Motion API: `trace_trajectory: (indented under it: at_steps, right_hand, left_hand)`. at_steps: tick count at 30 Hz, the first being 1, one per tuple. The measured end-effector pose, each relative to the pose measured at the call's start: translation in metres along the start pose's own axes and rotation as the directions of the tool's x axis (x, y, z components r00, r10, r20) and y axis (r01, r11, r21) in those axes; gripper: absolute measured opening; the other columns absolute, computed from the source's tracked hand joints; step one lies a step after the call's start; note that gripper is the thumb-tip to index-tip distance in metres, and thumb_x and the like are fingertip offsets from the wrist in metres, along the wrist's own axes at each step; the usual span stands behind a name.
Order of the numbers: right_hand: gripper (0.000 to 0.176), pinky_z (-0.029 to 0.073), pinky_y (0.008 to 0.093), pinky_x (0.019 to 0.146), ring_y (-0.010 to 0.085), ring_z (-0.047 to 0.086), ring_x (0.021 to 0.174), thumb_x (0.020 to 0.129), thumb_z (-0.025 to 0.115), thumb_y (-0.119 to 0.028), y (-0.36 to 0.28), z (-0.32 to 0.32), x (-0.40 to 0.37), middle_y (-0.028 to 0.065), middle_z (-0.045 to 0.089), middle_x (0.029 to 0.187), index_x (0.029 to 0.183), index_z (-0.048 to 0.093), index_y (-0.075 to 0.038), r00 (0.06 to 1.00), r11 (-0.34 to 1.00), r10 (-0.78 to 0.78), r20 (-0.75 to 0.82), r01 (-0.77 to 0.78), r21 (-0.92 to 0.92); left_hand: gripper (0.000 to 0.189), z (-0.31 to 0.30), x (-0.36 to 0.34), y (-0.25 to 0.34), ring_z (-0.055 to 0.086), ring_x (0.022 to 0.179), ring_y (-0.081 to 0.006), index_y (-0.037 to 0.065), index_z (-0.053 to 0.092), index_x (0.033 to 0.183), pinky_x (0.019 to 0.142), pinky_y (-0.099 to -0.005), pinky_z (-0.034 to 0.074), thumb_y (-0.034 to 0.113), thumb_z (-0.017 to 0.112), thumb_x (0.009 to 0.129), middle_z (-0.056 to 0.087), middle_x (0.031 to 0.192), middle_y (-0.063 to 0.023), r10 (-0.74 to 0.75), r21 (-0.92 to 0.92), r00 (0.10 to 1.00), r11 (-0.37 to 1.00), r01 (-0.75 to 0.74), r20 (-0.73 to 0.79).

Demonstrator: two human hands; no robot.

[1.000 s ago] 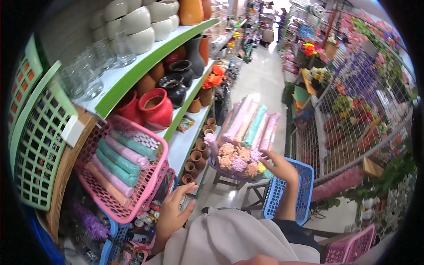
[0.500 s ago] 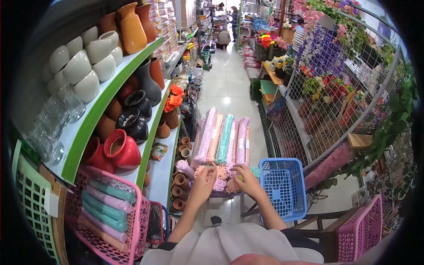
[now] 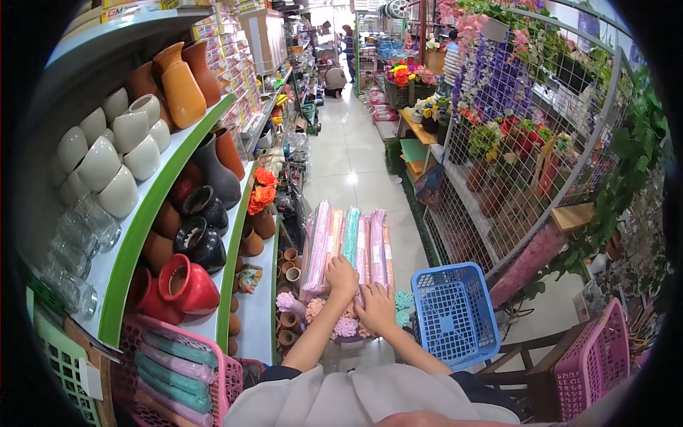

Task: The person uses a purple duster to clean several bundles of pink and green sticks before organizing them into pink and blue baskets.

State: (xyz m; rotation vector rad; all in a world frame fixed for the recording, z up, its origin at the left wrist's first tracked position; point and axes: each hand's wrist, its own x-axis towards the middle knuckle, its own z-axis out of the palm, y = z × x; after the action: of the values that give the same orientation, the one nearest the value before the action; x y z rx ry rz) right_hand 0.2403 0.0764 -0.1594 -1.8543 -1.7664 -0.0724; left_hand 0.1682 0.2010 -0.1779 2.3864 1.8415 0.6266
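Observation:
Long plastic-wrapped bundles (image 3: 321,245) in pastel purple, peach, pink and teal, which look like pipe cleaners, lie side by side in front of me. Fluffy bundle ends (image 3: 346,327) in lilac and peach face me at the near side. My left hand (image 3: 343,276) rests on top of the bundles beside the teal one (image 3: 351,238), its fingers pointing away from me. Nearer to me and to the right, my right hand (image 3: 377,307) lies with spread fingers over the front ends. Neither hand visibly grips a bundle. What supports the stack is mostly hidden.
A blue basket (image 3: 421,306) stands right of the stack. Pink baskets (image 3: 229,377) flank me, the left one holding more wrapped bundles (image 3: 171,370). Shelves with vases (image 3: 188,285) line the left; a wire rack (image 3: 526,178) with artificial flowers lines the right. People are far down the aisle.
Both hands have moved from the fluffy near ends; the left reaches forward onto the bundles and the right lies over the ends. The camera view has tilted up and shifted.

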Motion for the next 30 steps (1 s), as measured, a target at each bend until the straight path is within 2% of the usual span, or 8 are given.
trace_trajectory:
  at_steps: [8,10,12,13,17,24,28,30]
  right_hand:
    - [0.040,0.028,0.0506,0.097,0.0263,0.051,0.102,0.077,0.055,-0.031,0.000,0.001,-0.001,0.0112,0.059,0.100,0.106,0.057,-0.004,1.000,1.000,-0.017,-0.009,0.018,0.013]
    - [0.040,0.028,0.0506,0.096,0.0275,0.050,0.101,0.076,0.055,-0.031,0.003,0.004,-0.002,0.0127,0.058,0.098,0.106,0.057,-0.004,0.999,0.999,-0.031,-0.012,0.031,0.032]
    - [0.041,0.029,0.0505,0.094,0.0286,0.050,0.100,0.076,0.056,-0.031,0.004,0.006,-0.002,0.0142,0.058,0.097,0.106,0.057,-0.003,0.998,0.997,-0.059,-0.013,0.059,0.057]
    - [0.041,0.028,0.0505,0.095,0.0285,0.050,0.100,0.077,0.056,-0.032,0.005,0.006,-0.002,0.0142,0.058,0.098,0.106,0.057,-0.003,0.998,0.997,-0.055,-0.014,0.055,0.045]
    - [0.041,0.024,0.0517,0.099,0.0292,0.049,0.105,0.078,0.056,-0.031,0.003,-0.003,-0.001,0.0153,0.056,0.105,0.108,0.056,-0.004,0.997,0.998,-0.038,0.065,0.035,0.043]
    - [0.032,0.031,0.0455,0.094,0.0298,0.048,0.105,0.079,0.057,-0.020,-0.062,-0.042,0.003,0.0148,0.054,0.106,0.106,0.055,-0.003,0.978,0.909,-0.204,-0.052,0.209,0.361]
    - [0.022,0.037,0.0379,0.088,0.0305,0.049,0.099,0.082,0.052,-0.008,-0.137,-0.054,-0.015,0.0155,0.054,0.103,0.102,0.054,0.001,0.924,0.682,-0.365,-0.112,0.347,0.643]
    - [0.018,0.039,0.0366,0.086,0.0298,0.051,0.096,0.082,0.052,-0.004,-0.185,-0.073,-0.037,0.0157,0.054,0.101,0.099,0.055,0.002,0.861,0.417,-0.459,-0.218,0.425,0.803]
  left_hand:
    - [0.050,-0.058,-0.001,-0.005,0.054,0.097,-0.0395,-0.002,0.048,0.112,0.080,-0.0457,0.045,0.026,0.064,0.073,0.056,0.102,-0.0250,-0.033,-0.488,0.999,0.872,0.032,0.008]
    - [0.053,-0.069,-0.006,-0.016,0.058,0.099,-0.0297,0.001,0.047,0.121,0.083,-0.0370,0.045,0.028,0.064,0.079,0.059,0.107,-0.0202,-0.046,-0.557,0.998,0.828,0.064,0.047]
    - [0.054,-0.089,-0.019,-0.026,0.058,0.094,-0.0161,0.003,0.044,0.125,0.078,-0.0290,0.046,0.031,0.062,0.082,0.059,0.108,-0.0107,0.041,-0.949,0.974,0.238,0.205,0.221]
    - [0.055,-0.101,-0.032,-0.036,0.054,0.092,-0.0078,0.008,0.039,0.131,0.076,-0.0212,0.044,0.030,0.059,0.086,0.058,0.106,-0.0026,0.113,-0.966,0.964,0.130,0.225,0.240]
    - [0.062,-0.144,-0.101,-0.063,0.054,0.094,-0.0069,0.010,0.027,0.139,0.075,-0.0171,0.044,0.031,0.056,0.088,0.054,0.116,-0.0023,0.238,-0.925,0.923,-0.158,0.345,0.303]
    - [0.075,-0.219,-0.252,-0.069,0.034,0.125,-0.0169,0.004,0.012,0.141,0.098,-0.0296,0.035,0.012,0.060,0.085,0.028,0.140,-0.0102,0.068,-0.953,0.980,-0.230,0.196,0.185]
    - [0.076,-0.263,-0.340,-0.057,0.030,0.128,-0.0201,0.007,0.009,0.142,0.102,-0.0322,0.030,0.008,0.059,0.085,0.026,0.140,-0.0115,-0.068,-0.991,0.995,-0.119,0.065,0.073]
    - [0.076,-0.280,-0.379,-0.039,0.032,0.126,-0.0194,0.008,0.009,0.142,0.102,-0.0326,0.030,0.007,0.059,0.085,0.028,0.139,-0.0111,-0.177,-0.999,0.984,-0.043,-0.014,-0.007]
